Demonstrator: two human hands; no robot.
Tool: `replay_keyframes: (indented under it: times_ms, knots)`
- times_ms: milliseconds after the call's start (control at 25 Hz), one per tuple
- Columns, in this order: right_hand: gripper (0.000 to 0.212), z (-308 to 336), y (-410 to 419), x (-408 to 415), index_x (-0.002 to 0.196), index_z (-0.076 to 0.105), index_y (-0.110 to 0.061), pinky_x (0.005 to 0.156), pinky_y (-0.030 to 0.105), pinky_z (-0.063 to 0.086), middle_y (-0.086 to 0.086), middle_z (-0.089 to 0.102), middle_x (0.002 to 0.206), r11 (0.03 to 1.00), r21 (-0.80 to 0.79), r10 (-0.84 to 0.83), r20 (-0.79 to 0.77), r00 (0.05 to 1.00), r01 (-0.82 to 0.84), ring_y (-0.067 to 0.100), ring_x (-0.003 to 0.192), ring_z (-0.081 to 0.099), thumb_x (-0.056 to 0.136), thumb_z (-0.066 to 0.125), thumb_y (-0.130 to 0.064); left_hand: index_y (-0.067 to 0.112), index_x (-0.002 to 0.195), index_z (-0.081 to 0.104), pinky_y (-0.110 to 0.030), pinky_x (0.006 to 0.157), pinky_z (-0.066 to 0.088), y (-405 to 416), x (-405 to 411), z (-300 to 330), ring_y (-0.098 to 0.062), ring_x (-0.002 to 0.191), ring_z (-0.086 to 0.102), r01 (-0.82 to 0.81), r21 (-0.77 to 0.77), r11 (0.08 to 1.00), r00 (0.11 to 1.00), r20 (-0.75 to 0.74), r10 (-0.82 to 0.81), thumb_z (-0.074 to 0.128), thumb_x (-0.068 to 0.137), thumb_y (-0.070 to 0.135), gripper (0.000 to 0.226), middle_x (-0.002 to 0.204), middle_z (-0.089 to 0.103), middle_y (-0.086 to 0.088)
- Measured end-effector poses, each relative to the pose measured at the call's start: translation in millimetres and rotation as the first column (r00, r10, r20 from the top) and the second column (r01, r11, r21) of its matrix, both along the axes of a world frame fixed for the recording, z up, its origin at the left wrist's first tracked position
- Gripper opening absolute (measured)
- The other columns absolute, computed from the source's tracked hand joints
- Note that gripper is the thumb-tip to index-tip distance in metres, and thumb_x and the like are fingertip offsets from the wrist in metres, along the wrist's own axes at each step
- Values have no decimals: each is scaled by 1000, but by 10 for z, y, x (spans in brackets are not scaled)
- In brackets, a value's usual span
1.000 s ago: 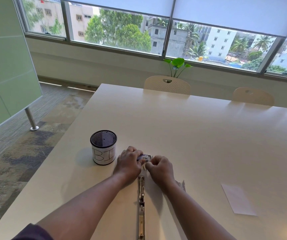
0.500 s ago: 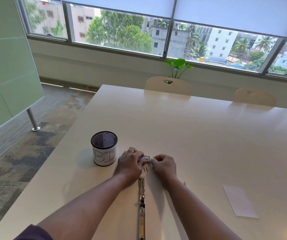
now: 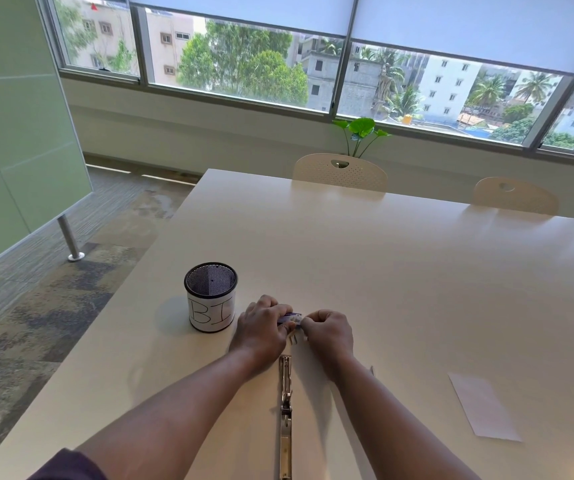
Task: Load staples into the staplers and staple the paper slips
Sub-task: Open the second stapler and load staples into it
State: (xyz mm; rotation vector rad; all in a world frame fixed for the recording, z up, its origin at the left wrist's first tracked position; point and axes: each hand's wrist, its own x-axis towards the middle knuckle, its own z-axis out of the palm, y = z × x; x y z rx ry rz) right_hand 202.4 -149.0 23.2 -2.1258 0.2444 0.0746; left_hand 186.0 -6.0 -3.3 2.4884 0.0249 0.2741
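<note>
A small purple-and-white staple box is held between both hands just above the white table. My left hand grips its left end with curled fingers. My right hand pinches its right end. A few loose staple strips lie on the table under the hands. A metal stapler lies opened flat between my forearms, pointing away from me. A white paper slip lies to the right. The corner of another slip peeks out beside my right forearm.
A black mesh cup with a white label marked "BI" stands left of my hands. Two cream chairs are tucked in at the table's far edge. The table's left edge drops to carpeted floor.
The hands have drawn slightly apart on the staple box and shifted a little away from me. The slip beside my right forearm is now mostly hidden. The stapler has not moved.
</note>
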Motion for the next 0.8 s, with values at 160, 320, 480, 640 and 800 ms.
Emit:
replay_keyframes:
  times_ms: [160,320,480,640,800]
  knots:
    - [10,-1,-1,-16,78,76,-19,74,33,55,-6,74,76,1000,15,6,3,1000,-6,14,75,67,83,70,-26,34,125,65,-37,102,42,-3,7,0,-18,111,52,-2,10,1000,1000,-1,2,57,95,44,33,118,52,8]
    - [11,-10,-14,-24,78,77,-19,75,34,56,-5,74,76,1000,15,25,15,1000,-25,14,75,67,83,69,-24,35,126,65,-37,102,43,-4,17,-6,-19,111,52,-4,15,1000,1000,0,4,57,95,46,34,116,51,7]
    - [12,-16,-13,-26,76,77,-21,74,35,56,-5,74,76,999,15,36,19,999,-36,15,76,68,83,68,-22,35,127,65,-35,103,42,0,24,-20,-18,113,51,-9,6,1000,1000,-7,9,58,95,49,36,116,50,8]
    - [12,-28,-17,-30,77,77,-20,73,34,55,-6,73,75,999,7,39,30,999,-39,11,72,66,84,67,-21,34,129,64,-36,103,42,0,24,-18,-18,114,51,-6,6,1000,1000,-8,6,57,95,49,38,118,51,7]
    - [10,-58,-14,-23,81,77,-20,73,32,54,-7,73,77,999,-5,43,54,998,-43,11,74,66,85,68,-22,34,129,64,-35,103,41,3,30,-26,-18,114,51,-13,-1,1000,1000,-9,13,56,95,50,38,119,51,8]
